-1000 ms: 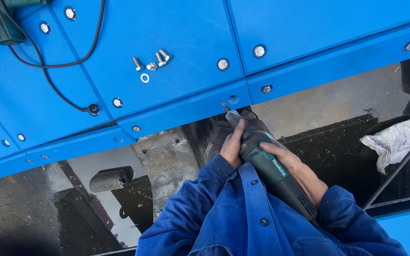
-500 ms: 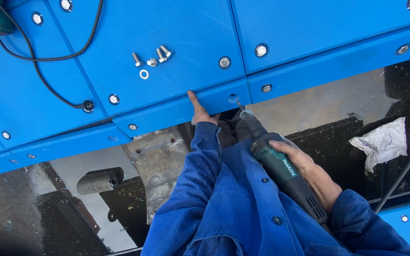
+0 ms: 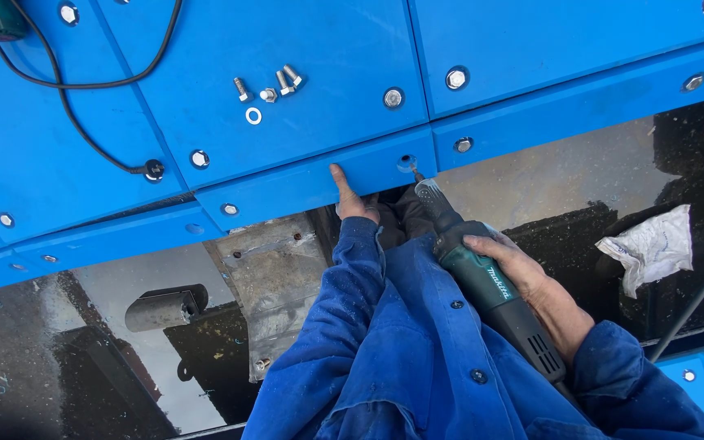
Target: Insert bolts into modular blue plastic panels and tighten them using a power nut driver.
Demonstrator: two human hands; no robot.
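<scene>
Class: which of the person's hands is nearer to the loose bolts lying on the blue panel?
Left. The left hand rests on the blue panel edge, below the loose bolts. The right hand holds the power tool, lower and farther right.

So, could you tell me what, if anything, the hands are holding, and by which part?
The right hand grips the teal and black power tool around the middle of its body. The left hand holds nothing; its fingers rest against the blue panel.

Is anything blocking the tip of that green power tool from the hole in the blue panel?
Nothing visible: the green power tool in the right hand has its tip at the hole, with no object between them.
</scene>
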